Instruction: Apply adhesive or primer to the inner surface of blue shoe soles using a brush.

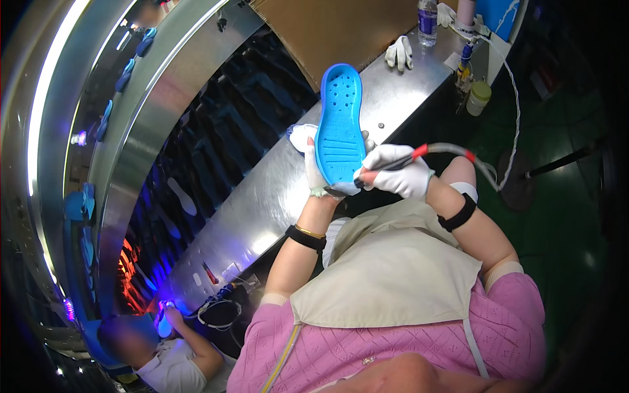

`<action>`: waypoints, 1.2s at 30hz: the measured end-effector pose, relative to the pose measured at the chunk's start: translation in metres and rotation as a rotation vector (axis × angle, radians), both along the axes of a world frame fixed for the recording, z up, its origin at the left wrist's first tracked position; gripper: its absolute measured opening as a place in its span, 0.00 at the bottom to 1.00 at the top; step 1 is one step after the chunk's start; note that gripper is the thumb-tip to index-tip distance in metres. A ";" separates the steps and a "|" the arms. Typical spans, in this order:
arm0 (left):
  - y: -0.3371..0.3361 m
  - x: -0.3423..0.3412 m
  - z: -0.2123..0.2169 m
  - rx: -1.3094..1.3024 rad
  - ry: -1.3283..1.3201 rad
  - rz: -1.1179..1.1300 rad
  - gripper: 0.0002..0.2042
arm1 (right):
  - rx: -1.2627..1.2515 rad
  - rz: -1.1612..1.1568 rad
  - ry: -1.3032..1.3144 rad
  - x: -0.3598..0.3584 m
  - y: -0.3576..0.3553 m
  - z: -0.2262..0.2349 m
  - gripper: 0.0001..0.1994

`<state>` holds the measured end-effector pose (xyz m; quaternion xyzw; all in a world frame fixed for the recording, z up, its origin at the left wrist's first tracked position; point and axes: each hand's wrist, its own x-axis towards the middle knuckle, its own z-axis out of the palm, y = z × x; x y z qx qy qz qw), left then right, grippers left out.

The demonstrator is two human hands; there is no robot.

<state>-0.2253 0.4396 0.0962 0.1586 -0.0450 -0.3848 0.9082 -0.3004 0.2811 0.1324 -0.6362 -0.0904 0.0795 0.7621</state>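
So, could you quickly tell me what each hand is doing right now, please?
Left hand: closed on the heel end of the blue shoe sole.
Right hand: closed on a pen-like tool with a hose.

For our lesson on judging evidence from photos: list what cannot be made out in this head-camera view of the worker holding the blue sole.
- Tool tip: hidden behind the blue sole edge and right hand.
- Left hand palm: covered by the sole.
- Small items at the bench far end near the bottle: too small, bent by the fisheye.
- Co-worker's hands: lost in purple glare.

Bright blue ridged shoe sole (pixel 339 128) held upright, tool tip (pixel 359 183) at its lower edge.
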 end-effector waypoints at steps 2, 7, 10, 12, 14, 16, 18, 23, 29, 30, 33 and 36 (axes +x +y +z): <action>0.005 -0.003 -0.013 -0.065 0.015 0.028 0.39 | -0.198 -0.093 0.152 0.006 -0.004 0.028 0.02; -0.006 -0.010 -0.015 0.229 -0.040 0.301 0.32 | 0.031 -0.372 -0.234 0.018 0.020 -0.009 0.04; -0.005 -0.014 -0.010 0.037 -0.116 0.135 0.34 | -0.354 -0.254 -0.403 0.001 0.019 0.006 0.06; -0.004 -0.017 -0.007 -0.007 -0.137 0.140 0.36 | 0.113 -0.200 -0.070 0.005 0.018 0.004 0.05; 0.000 -0.022 -0.006 0.100 -0.022 0.223 0.38 | 0.009 -0.295 0.005 0.016 0.006 0.017 0.04; -0.002 -0.026 0.004 0.000 -0.031 0.170 0.39 | 0.122 -0.524 0.014 0.026 0.008 0.019 0.05; -0.007 -0.031 0.014 -0.192 -0.038 0.061 0.39 | 0.027 -0.498 -0.061 0.032 0.006 0.008 0.05; 0.005 -0.028 -0.009 -0.071 -0.022 0.125 0.38 | -0.010 -0.299 0.005 0.009 0.022 0.028 0.04; 0.003 -0.042 0.022 0.028 -0.191 0.101 0.41 | 0.033 -0.672 -0.180 0.049 -0.004 0.028 0.02; 0.005 -0.043 0.023 0.081 -0.259 0.092 0.41 | -0.033 -0.682 -0.181 0.050 -0.006 0.029 0.02; 0.010 -0.037 0.013 0.187 -0.285 0.146 0.40 | 0.131 -0.461 -0.275 0.032 0.005 0.015 0.06; 0.021 -0.028 0.001 0.196 -0.282 0.213 0.38 | -0.003 -0.257 -0.005 0.002 0.011 0.023 0.06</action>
